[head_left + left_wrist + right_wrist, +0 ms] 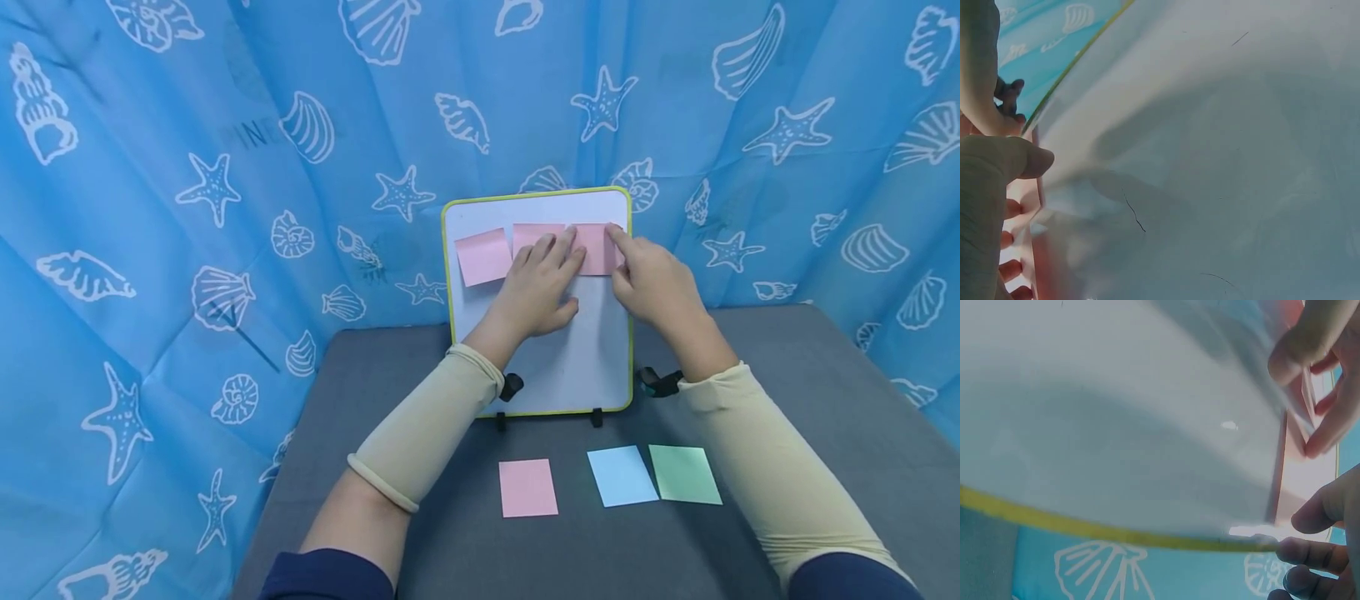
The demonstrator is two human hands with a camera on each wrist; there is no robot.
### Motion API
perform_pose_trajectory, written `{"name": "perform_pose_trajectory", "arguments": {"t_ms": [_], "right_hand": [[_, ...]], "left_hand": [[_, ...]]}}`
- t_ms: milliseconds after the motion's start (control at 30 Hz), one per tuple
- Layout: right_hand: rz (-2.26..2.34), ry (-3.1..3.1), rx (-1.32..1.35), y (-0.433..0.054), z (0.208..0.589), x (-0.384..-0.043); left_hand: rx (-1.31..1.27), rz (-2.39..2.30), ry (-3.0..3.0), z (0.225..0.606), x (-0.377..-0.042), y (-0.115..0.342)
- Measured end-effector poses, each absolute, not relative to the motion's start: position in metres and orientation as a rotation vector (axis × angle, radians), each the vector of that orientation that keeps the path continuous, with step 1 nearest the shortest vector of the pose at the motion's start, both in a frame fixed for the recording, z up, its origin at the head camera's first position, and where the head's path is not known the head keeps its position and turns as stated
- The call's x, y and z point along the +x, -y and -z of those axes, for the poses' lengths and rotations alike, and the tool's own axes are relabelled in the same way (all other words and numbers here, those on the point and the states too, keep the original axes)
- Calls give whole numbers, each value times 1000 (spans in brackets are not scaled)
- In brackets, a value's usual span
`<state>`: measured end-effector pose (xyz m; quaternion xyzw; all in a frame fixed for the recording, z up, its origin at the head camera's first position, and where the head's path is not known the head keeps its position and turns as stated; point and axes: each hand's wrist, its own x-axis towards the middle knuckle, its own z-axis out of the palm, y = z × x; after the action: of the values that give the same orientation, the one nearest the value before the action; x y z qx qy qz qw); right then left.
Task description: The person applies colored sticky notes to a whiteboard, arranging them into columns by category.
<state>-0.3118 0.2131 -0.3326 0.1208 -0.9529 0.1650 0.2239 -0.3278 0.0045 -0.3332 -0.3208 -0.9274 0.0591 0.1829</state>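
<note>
A small whiteboard point(577, 367) with a yellow rim stands upright, carrying a row of three pink sticky notes. My left hand point(536, 287) lies with straight, spread fingers over the middle pink note point(534, 233) and the near edge of the right pink note point(596, 257). At that right note's upper right corner, the extended index fingertip of my right hand point(656, 279) presses; its other fingers are bent and hold nothing. The left pink note point(482, 257) sits slightly tilted beside my left fingers. In the right wrist view, my right thumb point(1313, 515) is near the board's edge.
On the grey table point(360, 375) in front of the board lie a pink note point(528, 488), a blue note point(622, 477) and a green note point(685, 475). Black feet point(597, 417) support the board. A blue shell-patterned curtain point(300, 208) hangs behind it.
</note>
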Motion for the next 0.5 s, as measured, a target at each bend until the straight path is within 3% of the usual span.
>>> {"name": "perform_pose_trajectory", "arguments": {"t_ms": [500], "right_hand": [[-413,2622,314,-226,331,-304]], "left_hand": [[-926,-121,2618,333,-320,-2]]}}
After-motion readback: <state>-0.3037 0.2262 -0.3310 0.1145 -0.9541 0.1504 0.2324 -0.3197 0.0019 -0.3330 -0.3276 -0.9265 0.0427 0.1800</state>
